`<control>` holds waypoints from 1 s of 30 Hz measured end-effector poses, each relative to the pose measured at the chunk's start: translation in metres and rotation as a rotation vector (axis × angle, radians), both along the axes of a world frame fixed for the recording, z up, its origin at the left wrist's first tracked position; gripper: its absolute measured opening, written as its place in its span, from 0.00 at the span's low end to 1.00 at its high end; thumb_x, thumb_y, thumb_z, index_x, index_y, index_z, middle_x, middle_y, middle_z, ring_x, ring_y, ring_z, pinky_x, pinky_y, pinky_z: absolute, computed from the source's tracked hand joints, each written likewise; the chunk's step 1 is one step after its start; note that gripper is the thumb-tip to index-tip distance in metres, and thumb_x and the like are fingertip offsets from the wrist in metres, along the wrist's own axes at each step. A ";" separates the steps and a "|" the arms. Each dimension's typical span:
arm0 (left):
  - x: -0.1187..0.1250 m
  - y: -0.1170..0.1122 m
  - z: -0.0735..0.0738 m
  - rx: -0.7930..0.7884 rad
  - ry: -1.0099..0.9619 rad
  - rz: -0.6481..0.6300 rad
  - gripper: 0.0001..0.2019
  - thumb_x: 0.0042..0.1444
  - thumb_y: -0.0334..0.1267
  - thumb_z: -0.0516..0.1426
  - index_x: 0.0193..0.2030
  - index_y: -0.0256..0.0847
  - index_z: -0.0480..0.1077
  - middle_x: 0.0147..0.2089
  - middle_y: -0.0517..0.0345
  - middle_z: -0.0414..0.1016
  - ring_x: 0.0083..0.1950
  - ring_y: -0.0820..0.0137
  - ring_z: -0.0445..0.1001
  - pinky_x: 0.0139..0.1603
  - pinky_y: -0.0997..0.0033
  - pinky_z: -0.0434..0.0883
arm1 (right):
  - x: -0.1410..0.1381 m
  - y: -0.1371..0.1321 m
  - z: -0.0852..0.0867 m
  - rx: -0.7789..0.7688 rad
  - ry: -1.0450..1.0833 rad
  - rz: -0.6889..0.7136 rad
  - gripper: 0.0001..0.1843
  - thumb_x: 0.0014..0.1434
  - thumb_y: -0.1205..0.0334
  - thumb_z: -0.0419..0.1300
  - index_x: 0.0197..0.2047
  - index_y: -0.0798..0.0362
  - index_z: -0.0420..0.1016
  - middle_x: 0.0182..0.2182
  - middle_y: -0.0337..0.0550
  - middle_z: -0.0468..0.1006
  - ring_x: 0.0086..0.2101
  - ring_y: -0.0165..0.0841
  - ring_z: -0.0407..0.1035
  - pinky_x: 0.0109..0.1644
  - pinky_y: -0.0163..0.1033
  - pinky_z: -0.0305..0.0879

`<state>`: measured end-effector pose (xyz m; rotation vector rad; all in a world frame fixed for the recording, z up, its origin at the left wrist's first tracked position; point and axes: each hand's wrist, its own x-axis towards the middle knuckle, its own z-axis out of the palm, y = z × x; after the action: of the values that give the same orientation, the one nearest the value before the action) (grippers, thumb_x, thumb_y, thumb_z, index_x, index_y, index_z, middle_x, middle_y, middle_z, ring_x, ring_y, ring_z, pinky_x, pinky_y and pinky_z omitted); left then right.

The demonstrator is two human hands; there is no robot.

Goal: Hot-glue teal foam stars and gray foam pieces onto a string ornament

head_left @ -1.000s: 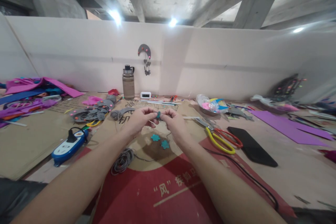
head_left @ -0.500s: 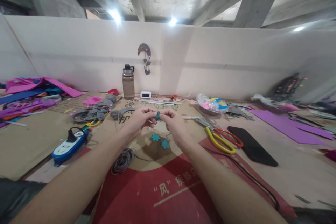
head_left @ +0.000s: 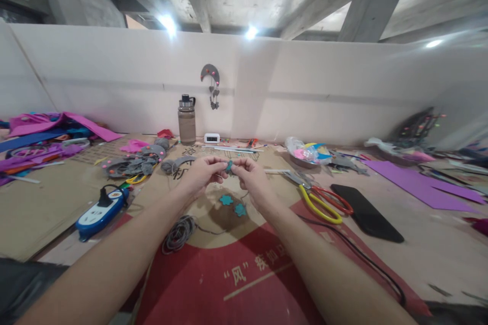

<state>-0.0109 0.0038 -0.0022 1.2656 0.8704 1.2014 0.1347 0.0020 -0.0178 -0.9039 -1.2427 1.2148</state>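
Note:
Between the fingertips of both hands is a small teal felt piece [head_left: 229, 166], mostly covered by the fingers. My left hand [head_left: 204, 175] pinches its left side, and my right hand [head_left: 249, 175] pinches it from the right. Two teal felt flower shapes, one felt flower [head_left: 226, 200] and a second felt flower [head_left: 240, 209], lie on the cardboard just below the hands. A thin grey strand hangs near my right hand. Left of the flowers rests a loose coil of grey yarn [head_left: 179, 233], its tail running toward them.
Yellow-and-red-handled scissors [head_left: 320, 203] and a black phone [head_left: 368, 213] lie to the right. A blue-and-white power strip [head_left: 102, 213] is at left. Behind stand a water bottle [head_left: 186, 121] and a small white clock [head_left: 212, 138]. Purple felt [head_left: 415, 183] spreads far right.
Both hands stay in nearly the same place, still pinching the teal felt piece, which shows slightly more between the fingertips. The flowers and yarn coil have not visibly moved.

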 end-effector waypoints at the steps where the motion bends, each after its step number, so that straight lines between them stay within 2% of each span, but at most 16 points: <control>1: 0.000 0.000 0.000 0.006 -0.008 0.006 0.11 0.42 0.37 0.64 0.32 0.34 0.72 0.24 0.58 0.71 0.24 0.77 0.69 0.21 0.79 0.65 | 0.000 0.000 0.000 -0.001 0.007 0.003 0.15 0.41 0.56 0.63 0.32 0.52 0.66 0.20 0.29 0.60 0.17 0.21 0.48 0.18 0.30 0.42; 6: -0.001 0.000 0.001 -0.007 -0.052 0.033 0.10 0.43 0.35 0.63 0.34 0.34 0.71 0.26 0.58 0.72 0.26 0.75 0.72 0.25 0.78 0.68 | 0.000 0.001 -0.001 0.008 0.020 0.039 0.17 0.41 0.56 0.63 0.34 0.51 0.65 0.23 0.29 0.62 0.18 0.21 0.49 0.18 0.30 0.44; 11: 0.000 -0.001 0.001 -0.031 -0.016 0.002 0.11 0.43 0.36 0.63 0.33 0.35 0.70 0.28 0.57 0.72 0.29 0.73 0.73 0.27 0.76 0.69 | 0.001 0.002 -0.002 0.027 0.000 0.007 0.15 0.44 0.52 0.62 0.30 0.53 0.66 0.20 0.30 0.60 0.18 0.22 0.49 0.18 0.30 0.45; 18: -0.002 -0.003 0.003 -0.016 0.093 -0.071 0.12 0.41 0.38 0.64 0.33 0.36 0.70 0.26 0.61 0.67 0.25 0.78 0.66 0.23 0.78 0.63 | 0.007 0.004 0.001 0.068 -0.050 -0.008 0.16 0.46 0.49 0.61 0.27 0.53 0.64 0.20 0.31 0.61 0.19 0.23 0.49 0.20 0.31 0.45; 21: -0.005 -0.003 0.008 0.044 0.110 -0.086 0.11 0.46 0.42 0.61 0.30 0.35 0.70 0.26 0.60 0.66 0.25 0.77 0.64 0.23 0.77 0.61 | 0.010 0.004 0.005 0.171 -0.211 -0.037 0.12 0.49 0.53 0.58 0.27 0.53 0.65 0.20 0.33 0.63 0.21 0.25 0.53 0.23 0.32 0.50; 26: -0.009 -0.003 0.013 0.200 0.304 0.020 0.12 0.47 0.44 0.59 0.27 0.35 0.71 0.22 0.61 0.66 0.22 0.78 0.60 0.22 0.76 0.58 | 0.012 0.002 0.006 0.399 -0.520 -0.112 0.08 0.54 0.58 0.54 0.28 0.53 0.67 0.23 0.36 0.67 0.25 0.28 0.59 0.29 0.34 0.54; 30: -0.011 -0.004 0.013 0.187 0.366 -0.031 0.13 0.48 0.45 0.58 0.28 0.35 0.71 0.22 0.59 0.68 0.22 0.77 0.63 0.23 0.77 0.59 | 0.013 -0.001 0.005 0.538 -0.641 -0.178 0.06 0.56 0.60 0.54 0.30 0.53 0.68 0.27 0.38 0.70 0.29 0.29 0.62 0.33 0.34 0.56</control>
<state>-0.0222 -0.0003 0.0109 1.6794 1.0139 1.0608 0.1475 0.0012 -0.0126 -0.9935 -1.8328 0.3978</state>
